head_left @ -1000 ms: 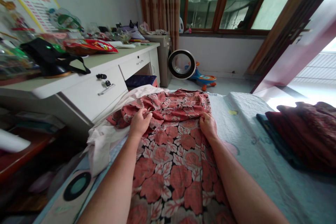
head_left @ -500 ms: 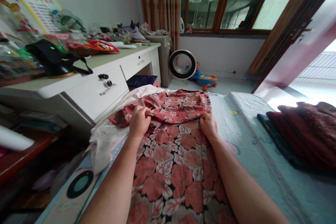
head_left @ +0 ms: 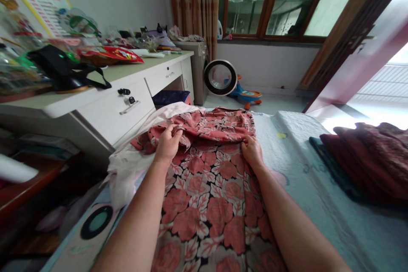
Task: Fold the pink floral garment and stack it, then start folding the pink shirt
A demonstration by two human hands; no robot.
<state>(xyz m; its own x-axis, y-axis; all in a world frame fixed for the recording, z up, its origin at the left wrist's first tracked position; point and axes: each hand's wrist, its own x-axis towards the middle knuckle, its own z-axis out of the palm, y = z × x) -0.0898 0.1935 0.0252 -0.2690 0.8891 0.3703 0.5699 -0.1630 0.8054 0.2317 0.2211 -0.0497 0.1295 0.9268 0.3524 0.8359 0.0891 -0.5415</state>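
I am pinching the floral cloth with both hands, thumbs closed against fingers: my left hand is gripping a bunch on one side, my right hand is nipping the edge opposite. The cloth is lying lengthwise before me on the pale blue bed cover, its far left overlapping a white cloth. So far, I judge, only the far part is sitting gathered and rumpled (how many layers, I can't tell); the near length is lying fairly flat, ungathered. Big dusty-red blooms and pale leaves are showing among black and grey patches.
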